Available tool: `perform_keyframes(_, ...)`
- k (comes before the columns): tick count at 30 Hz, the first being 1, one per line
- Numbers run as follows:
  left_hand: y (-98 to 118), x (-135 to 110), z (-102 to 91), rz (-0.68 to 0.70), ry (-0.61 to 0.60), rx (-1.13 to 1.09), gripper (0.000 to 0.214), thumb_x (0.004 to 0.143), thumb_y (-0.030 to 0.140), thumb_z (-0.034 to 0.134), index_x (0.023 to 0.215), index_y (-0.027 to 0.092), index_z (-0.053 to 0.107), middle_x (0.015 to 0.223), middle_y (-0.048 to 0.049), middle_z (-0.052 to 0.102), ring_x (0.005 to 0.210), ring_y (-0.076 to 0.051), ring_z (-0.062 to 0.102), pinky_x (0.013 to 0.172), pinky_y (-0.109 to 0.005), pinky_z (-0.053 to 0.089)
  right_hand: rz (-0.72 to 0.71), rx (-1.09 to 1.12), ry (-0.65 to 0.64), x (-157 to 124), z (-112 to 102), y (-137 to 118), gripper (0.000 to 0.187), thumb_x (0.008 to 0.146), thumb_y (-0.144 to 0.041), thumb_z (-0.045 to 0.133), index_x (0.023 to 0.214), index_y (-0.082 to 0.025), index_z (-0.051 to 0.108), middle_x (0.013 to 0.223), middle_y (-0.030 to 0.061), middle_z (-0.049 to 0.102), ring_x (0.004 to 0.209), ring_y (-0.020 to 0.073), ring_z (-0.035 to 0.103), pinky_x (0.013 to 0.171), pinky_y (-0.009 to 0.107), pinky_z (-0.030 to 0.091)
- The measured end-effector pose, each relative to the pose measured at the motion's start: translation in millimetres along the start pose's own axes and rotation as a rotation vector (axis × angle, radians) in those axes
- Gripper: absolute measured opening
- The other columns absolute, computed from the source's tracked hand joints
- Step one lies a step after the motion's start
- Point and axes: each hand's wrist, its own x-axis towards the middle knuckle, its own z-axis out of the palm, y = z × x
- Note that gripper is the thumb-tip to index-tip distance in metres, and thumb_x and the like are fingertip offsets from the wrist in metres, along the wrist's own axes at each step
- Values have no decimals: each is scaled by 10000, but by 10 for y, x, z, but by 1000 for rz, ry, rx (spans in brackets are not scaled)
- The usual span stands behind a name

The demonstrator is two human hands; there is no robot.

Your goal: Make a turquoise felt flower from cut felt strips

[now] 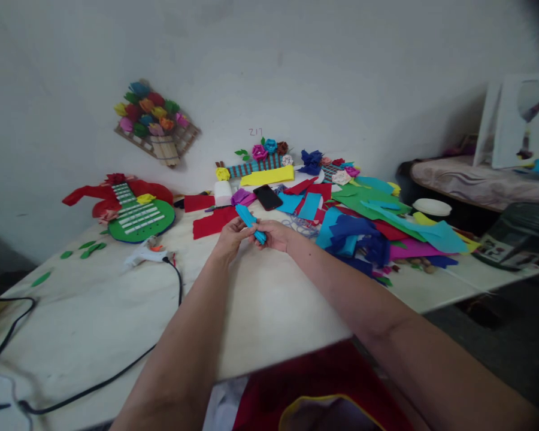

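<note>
Both my hands meet above the middle of the pale table (269, 311) and hold one folded strip of light blue felt (250, 221). My left hand (230, 237) pinches its upper part with thumb and fingers. My right hand (275, 234) is closed round its lower end. The strip slants up and to the left between them. Behind my hands lie red felt pieces (212, 222) and a black phone (268, 197).
A white glue gun (144, 254) with a black cable (117, 371) lies left. A green and red felt guitar (137, 218) sits further left. A heap of coloured felt sheets (377, 227) covers the right side. Felt flowers (269, 149) line the wall. A white plate (432, 207) is at right.
</note>
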Motion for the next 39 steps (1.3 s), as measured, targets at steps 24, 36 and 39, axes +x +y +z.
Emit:
perform_keyframes(24, -17, 26, 43, -86, 331, 95, 331, 489, 387, 776, 598, 116, 623, 539, -31, 595, 510, -124, 549, 580, -279, 466, -189, -598, 350, 32, 129, 25, 170, 753, -326, 577, 776, -164, 530, 686, 34, 635, 509, 114, 555, 500, 242, 445)
perform_keyframes(36, -91, 67, 57, -109, 461, 24, 337, 453, 363, 786, 598, 113, 613, 557, -17, 606, 516, -107, 544, 609, -276, 474, -136, -1539, 576, -61, 299, -8, 287, 846, -332, 411, 1038, -165, 544, 988, 155, 635, 937, 253, 586, 775, 328, 404)
perform_keyframes(39, -85, 64, 71, -112, 466, 20, 346, 445, 364, 787, 609, 110, 619, 566, -20, 610, 516, -106, 546, 608, -276, 473, -96, -1646, 547, -76, 336, -35, 306, 863, -314, 361, 1068, -161, 530, 1014, 140, 634, 944, 243, 591, 769, 319, 414)
